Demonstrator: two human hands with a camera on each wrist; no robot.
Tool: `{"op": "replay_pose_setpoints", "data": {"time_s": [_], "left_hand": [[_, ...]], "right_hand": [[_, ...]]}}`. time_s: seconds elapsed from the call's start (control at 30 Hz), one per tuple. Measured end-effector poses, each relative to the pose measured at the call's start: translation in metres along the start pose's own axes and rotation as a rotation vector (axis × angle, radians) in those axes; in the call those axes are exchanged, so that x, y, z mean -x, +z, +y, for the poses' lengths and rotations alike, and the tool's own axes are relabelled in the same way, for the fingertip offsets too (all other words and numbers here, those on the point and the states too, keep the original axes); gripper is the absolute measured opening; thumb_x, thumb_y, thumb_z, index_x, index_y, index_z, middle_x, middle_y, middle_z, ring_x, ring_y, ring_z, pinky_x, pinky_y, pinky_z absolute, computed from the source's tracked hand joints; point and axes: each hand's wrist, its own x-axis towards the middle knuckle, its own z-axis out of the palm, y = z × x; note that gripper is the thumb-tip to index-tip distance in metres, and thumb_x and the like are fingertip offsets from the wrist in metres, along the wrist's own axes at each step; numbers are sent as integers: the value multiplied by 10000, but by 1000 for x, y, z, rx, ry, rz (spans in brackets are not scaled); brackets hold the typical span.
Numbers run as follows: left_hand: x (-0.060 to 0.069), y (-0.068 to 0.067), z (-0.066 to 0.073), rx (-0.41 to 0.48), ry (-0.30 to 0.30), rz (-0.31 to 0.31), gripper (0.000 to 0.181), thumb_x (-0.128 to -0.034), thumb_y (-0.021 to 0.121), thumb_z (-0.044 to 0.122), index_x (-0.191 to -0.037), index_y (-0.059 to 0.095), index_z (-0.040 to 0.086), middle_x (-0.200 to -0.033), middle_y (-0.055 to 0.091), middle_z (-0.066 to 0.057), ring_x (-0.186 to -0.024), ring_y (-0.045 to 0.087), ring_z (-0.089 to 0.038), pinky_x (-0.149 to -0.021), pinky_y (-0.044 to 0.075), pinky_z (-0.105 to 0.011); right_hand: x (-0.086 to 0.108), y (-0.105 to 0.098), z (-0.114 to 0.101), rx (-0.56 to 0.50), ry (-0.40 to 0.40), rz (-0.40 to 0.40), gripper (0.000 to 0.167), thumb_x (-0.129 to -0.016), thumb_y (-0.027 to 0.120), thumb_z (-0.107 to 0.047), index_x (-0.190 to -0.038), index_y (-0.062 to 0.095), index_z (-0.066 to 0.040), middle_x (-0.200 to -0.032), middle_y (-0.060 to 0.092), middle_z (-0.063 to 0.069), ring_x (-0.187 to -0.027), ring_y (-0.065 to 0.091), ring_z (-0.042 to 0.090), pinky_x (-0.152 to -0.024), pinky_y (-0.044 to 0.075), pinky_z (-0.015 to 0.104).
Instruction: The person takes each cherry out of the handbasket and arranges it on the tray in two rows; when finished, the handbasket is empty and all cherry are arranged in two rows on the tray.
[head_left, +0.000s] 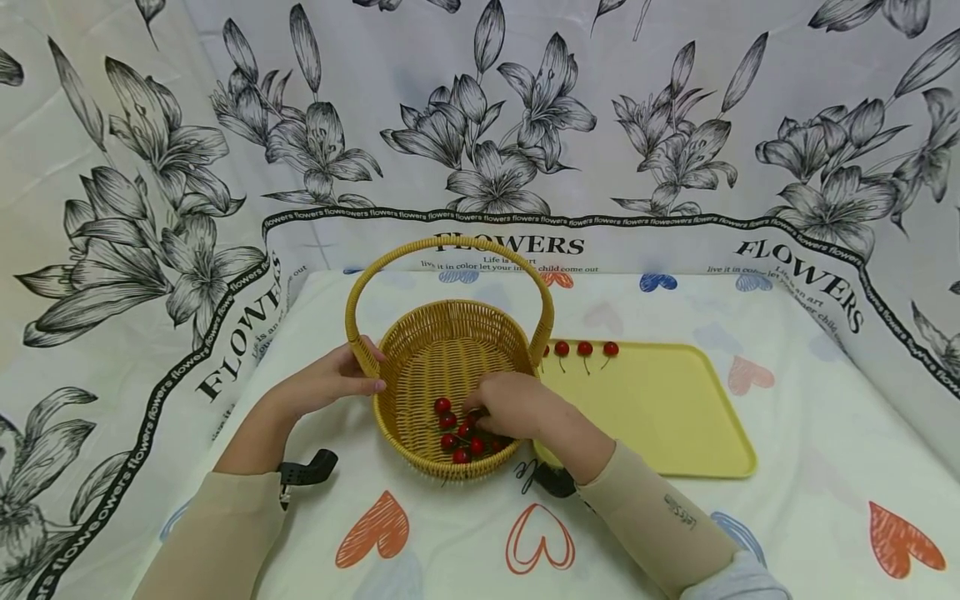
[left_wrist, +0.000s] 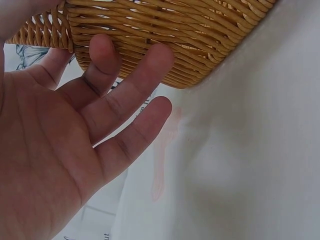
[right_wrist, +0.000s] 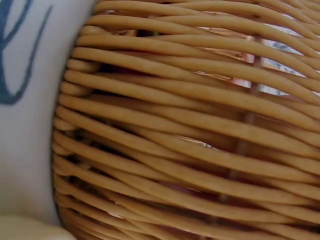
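A woven wicker basket (head_left: 412, 358) with a tall arched handle (head_left: 450, 243) stands on the white cloth. Several red cherries (head_left: 447, 442) lie inside it, toward its near right side. My left hand (head_left: 330, 382) holds the basket's left side where the handle meets the rim. In the left wrist view, that hand's other fingers (left_wrist: 132, 132) are spread, loosely bent, beside the wicker wall. My right hand (head_left: 513, 404) reaches over the right rim, its bent fingers down among the cherries. Its fingertips are partly hidden, and the wicker wall fills the right wrist view.
A yellow tray (head_left: 645, 417) lies to the right of the basket, partly behind it and the right forearm. Along the tray's far edge, several stemmed cherries (head_left: 585, 349) sit in a row. Flower-printed cloth (head_left: 495, 125) hangs behind and at the sides.
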Motion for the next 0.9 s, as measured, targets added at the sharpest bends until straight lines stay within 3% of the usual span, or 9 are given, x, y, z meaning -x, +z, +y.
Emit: {"op": "replay_pose_setpoints", "data": {"time_s": [0.27, 0.63, 0.9], "left_hand": [[0, 0, -1, 18, 19, -4, 424, -945, 725, 73, -1258, 465, -45, -1072, 580, -173, -905, 597, -239, -807, 528, -425], [0, 1, 4, 7, 9, -2, 445, -942, 734, 94, -1263, 462, -51, -1085, 586, -159, -917, 600, -242, -818, 526, -433], [1, 1, 1, 6, 30, -2, 424, -946, 723, 74, -1243, 453, -64, -1051, 596, -139, -898, 603, -227, -802, 529, -408]], "right_hand": [[0, -4, 2, -22, -20, 57, 150, -963, 740, -191, -1105, 774, -158, -1027, 715, -38, -943, 658, 134, -832, 533, 306], [21, -31, 8, -167, -47, 180, 264, -960, 725, -135, -1222, 739, -111, -1181, 711, 15, -1082, 651, 174, -897, 532, 348], [41, -53, 13, -269, -70, 258, 292, -921, 680, -92, -1205, 734, -135, -1161, 666, -15, -985, 606, 177, -810, 520, 318]]}}
